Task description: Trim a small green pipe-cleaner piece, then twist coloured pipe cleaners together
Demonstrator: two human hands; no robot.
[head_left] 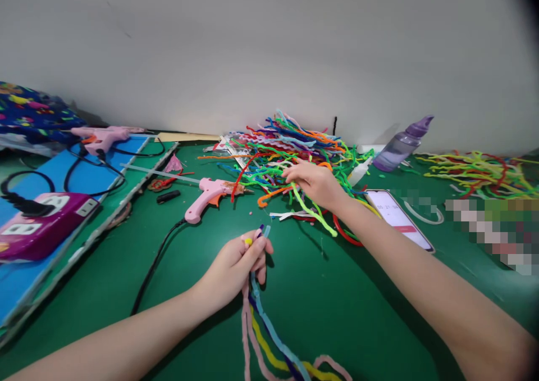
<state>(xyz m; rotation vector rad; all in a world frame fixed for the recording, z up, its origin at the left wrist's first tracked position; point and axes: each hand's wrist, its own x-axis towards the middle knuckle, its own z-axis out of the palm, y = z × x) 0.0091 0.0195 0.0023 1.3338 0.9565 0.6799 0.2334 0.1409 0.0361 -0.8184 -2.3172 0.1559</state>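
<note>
My left hand point(242, 260) is closed around the upper ends of a small bunch of pipe cleaners. Light blue point(269, 325), yellow point(267, 347), pink point(245, 330) and dark blue strands hang from it toward the front edge of the view. Farther back, my right hand point(314, 183) reaches over a heap of multicoloured pipe cleaners point(290, 136), its fingers loosely bent and apart at the heap's near side. A lime green pipe cleaner point(314, 212) runs out beneath that hand. Whether the fingertips touch a strand is hard to see.
A pink glue gun point(206, 198) lies left of the heap, its black cord trailing forward. Farther left are a purple power strip point(46, 226) and another pink glue gun point(103, 137). To the right are a phone point(398, 218), a purple bottle point(400, 148) and more pipe cleaners point(475, 170).
</note>
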